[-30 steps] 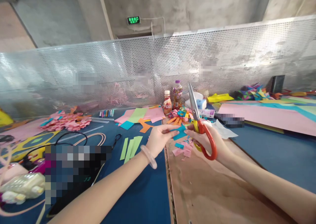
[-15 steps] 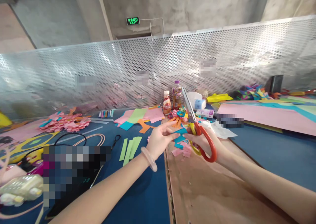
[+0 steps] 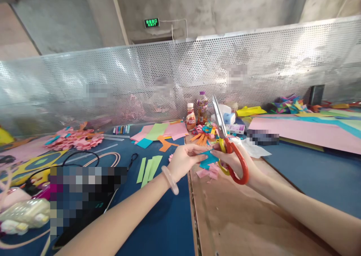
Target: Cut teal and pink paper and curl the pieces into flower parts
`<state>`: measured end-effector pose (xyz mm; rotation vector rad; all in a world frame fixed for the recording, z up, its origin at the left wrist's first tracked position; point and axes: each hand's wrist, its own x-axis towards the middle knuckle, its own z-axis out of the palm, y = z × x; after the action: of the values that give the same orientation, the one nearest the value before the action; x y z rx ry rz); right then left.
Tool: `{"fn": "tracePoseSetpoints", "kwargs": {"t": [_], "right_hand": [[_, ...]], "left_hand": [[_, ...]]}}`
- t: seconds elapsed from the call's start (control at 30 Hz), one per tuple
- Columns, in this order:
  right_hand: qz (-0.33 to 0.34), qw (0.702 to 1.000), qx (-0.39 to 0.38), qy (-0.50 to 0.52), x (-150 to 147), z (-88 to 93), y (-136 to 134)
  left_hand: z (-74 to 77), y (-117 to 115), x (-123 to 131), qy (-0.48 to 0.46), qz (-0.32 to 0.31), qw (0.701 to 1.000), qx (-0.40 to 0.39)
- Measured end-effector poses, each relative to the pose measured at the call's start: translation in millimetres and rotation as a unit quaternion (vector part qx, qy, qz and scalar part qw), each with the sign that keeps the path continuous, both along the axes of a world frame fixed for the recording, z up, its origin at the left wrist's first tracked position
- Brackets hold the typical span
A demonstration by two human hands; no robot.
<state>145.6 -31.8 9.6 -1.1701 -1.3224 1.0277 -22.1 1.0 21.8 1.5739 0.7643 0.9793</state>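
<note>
My left hand [image 3: 184, 160], with a pale bangle [image 3: 170, 180] at its wrist, pinches the left side of a small piece of blue paper [image 3: 208, 159]. At the paper's right side, my right hand [image 3: 232, 160] pinches it between thumb and finger. A pair of scissors [image 3: 236, 164] with orange-red and yellow handles hangs on that same hand, blades together and pointing up and away. Pink paper scraps [image 3: 208, 173] lie on the brown board just below the hands. Part of the blue paper is hidden behind my fingers.
Green paper strips [image 3: 149, 169] lie left of my hands. Beyond stand a small bottle [image 3: 190, 117] and a purple-capped bottle [image 3: 202, 109], with stacked coloured paper [image 3: 158, 131] to their left. Large pink sheets [image 3: 304, 134] lie at right. A perforated metal screen [image 3: 126, 79] closes the back.
The blue paper has shifted slightly right and tilted in my fingers. The scissors have turned a little, their tips now farther right. Both hands stay in nearly the same place.
</note>
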Motion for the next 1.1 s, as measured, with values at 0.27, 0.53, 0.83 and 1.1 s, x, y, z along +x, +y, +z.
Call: {"fn": "tracePoseSetpoints", "kwargs": {"t": [0.27, 0.53, 0.83, 1.1], "right_hand": [[-0.014, 0.999, 0.026, -0.037, -2.8, 5.3, -4.3], [-0.013, 0.988, 0.085, -0.131, -5.7, 13.4, -12.0], [-0.031, 0.991, 0.048, -0.123, -2.5, 7.3, -5.1], [-0.046, 0.997, 0.014, -0.053, -8.5, 2.6, -2.6]], "left_hand": [[1.2, 1.2, -2.0, 0.064, 0.005, 0.998, 0.003], [4.9, -1.7, -2.6, 0.127, 0.029, 0.991, -0.001], [7.4, -1.4, -2.9, 0.103, 0.062, 0.993, 0.013], [1.2, -4.8, 1.8, 0.033, 0.093, 0.995, 0.018]]}}
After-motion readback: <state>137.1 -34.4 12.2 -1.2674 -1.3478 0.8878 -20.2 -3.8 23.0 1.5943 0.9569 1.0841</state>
